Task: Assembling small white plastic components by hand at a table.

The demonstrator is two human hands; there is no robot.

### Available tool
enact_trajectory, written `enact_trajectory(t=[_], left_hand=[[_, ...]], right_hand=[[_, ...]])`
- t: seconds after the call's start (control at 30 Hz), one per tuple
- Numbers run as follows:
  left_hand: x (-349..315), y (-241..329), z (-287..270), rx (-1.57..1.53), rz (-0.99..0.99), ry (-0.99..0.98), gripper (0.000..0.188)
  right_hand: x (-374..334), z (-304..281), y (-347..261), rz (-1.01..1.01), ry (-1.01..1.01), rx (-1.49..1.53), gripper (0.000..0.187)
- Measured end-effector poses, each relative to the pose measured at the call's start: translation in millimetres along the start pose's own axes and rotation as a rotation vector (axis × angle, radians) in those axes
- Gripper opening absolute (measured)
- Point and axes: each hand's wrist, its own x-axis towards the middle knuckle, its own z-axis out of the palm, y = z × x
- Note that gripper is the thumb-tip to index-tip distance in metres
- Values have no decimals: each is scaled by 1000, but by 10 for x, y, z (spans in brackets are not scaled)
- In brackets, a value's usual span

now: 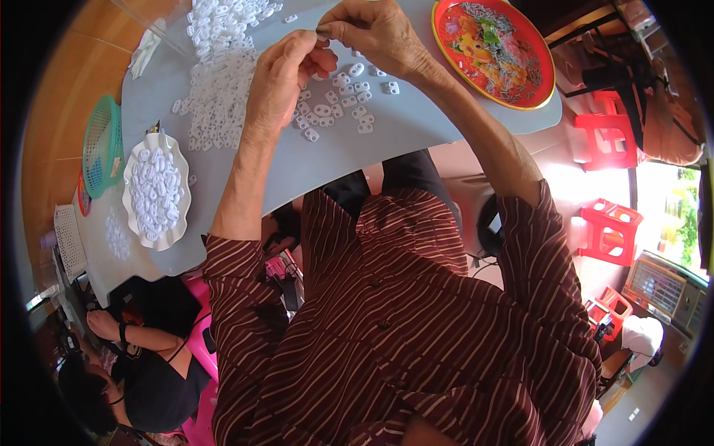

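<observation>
My left hand [281, 82] and my right hand [375, 39] meet over the far part of the grey table [353, 156]. Their fingertips are pinched together, and whatever lies between them is too small to make out. Beneath and beside the hands are scattered small white plastic pieces with two holes [322, 110]. To the left of my left hand spreads a large heap of similar white pieces [219, 97]. At the right, past my right wrist, a round red tray with a yellow rim [547, 88] holds many small grey metal parts.
A white scalloped dish [178, 229] of white oval pieces stands at the left, near a teal basket [100, 149]. A white cloth or glove [147, 48] lies at the far left. Another person [156, 372] sits lower left. Red stools [610, 230] stand on the right.
</observation>
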Motion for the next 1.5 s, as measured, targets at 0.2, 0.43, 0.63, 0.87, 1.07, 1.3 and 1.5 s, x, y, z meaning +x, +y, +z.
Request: enact_trajectory(t=[0.2, 0.43, 0.63, 0.87, 1.07, 1.3, 1.5], left_hand=[[43, -71, -93, -510, -234, -273, 31], [54, -143, -101, -480, -119, -146, 24], [-15, -95, 12, -52, 111, -9, 21], [-64, -32, 61, 364, 226, 97, 19], [15, -59, 18, 30, 186, 120, 15], [-16, -61, -65, 5, 156, 186, 15], [25, -71, -76, 26, 171, 202, 14]], right_hand=[[-63, -13, -69, 13, -38, 47, 15], [-125, 24, -32, -142, 55, 159, 15], [-153, -52, -88, 12, -16, 106, 18], [-2, -99, -217, 221, -119, -4, 19], [35, -427, 99, 70, -60, -267, 18], [12, -356, -20, -153, -315, -499, 15], [-87, -255, -128, -282, -239, -806, 17]])
